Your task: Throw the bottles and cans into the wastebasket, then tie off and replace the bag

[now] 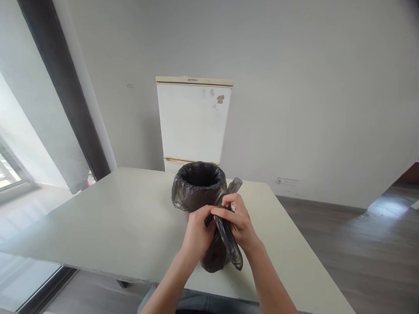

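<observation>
A small bin lined with a black plastic bag (198,184) stands on the white table (116,222) in front of me. Just before it, both my hands grip a second black plastic bag (222,250) that bulges below them and has twisted strips sticking up and hanging down. My left hand (197,233) is closed on the bag's neck from the left. My right hand (239,221) is closed over the neck from the right, pinching a twisted strip.
A white fridge (193,124) stands against the grey wall behind the table. A window with a dark frame (60,76) is at the left. Wooden floor (358,247) lies to the right of the table.
</observation>
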`<action>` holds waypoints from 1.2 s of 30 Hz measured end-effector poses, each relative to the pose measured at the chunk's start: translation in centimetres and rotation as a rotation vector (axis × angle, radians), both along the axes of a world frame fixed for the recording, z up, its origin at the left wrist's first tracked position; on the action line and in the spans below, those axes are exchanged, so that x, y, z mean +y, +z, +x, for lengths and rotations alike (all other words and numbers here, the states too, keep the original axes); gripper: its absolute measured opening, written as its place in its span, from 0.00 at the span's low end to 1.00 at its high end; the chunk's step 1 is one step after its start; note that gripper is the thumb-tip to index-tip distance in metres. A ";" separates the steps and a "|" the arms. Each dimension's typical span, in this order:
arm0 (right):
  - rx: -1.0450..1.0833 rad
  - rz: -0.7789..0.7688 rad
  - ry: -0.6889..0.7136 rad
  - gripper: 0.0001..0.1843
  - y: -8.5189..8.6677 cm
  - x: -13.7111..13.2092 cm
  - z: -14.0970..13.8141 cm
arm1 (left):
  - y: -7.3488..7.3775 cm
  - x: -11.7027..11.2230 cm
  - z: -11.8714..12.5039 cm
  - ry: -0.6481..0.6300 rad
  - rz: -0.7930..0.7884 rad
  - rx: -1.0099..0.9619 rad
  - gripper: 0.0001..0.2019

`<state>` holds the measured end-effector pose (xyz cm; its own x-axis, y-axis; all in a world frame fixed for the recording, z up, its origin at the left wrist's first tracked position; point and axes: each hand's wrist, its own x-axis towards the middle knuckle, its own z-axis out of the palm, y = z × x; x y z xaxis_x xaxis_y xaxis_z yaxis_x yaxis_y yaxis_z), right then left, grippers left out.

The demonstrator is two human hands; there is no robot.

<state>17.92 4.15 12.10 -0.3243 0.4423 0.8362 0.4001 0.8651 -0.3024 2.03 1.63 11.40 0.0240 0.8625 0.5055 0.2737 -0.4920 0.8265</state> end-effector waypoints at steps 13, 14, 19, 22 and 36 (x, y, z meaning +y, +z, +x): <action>0.019 -0.326 -0.089 0.07 0.8 -2.0 3.1 | -1.5 0.0 0.4 0.165 0.074 -0.090 0.08; 0.007 -0.292 -0.099 0.07 0.7 -1.9 3.1 | -1.4 -0.1 0.5 0.170 0.087 -0.073 0.08; 0.099 -0.178 -0.225 0.09 0.5 -1.6 2.8 | -0.7 -0.2 0.3 0.162 0.134 -0.014 0.08; 0.275 -0.220 -0.289 0.08 0.5 -1.6 3.2 | -0.5 -0.1 -0.8 0.204 0.155 0.004 0.08; 1.366 -0.582 -0.271 0.16 -2.8 3.4 7.2 | -3.1 0.8 -5.0 0.164 -0.075 -0.517 0.04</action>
<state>25.07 7.55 9.33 0.6788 0.7258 0.1112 -0.3405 0.4453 -0.8281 -2.93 2.44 8.33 -0.3493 0.8680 0.3530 -0.1092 -0.4119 0.9047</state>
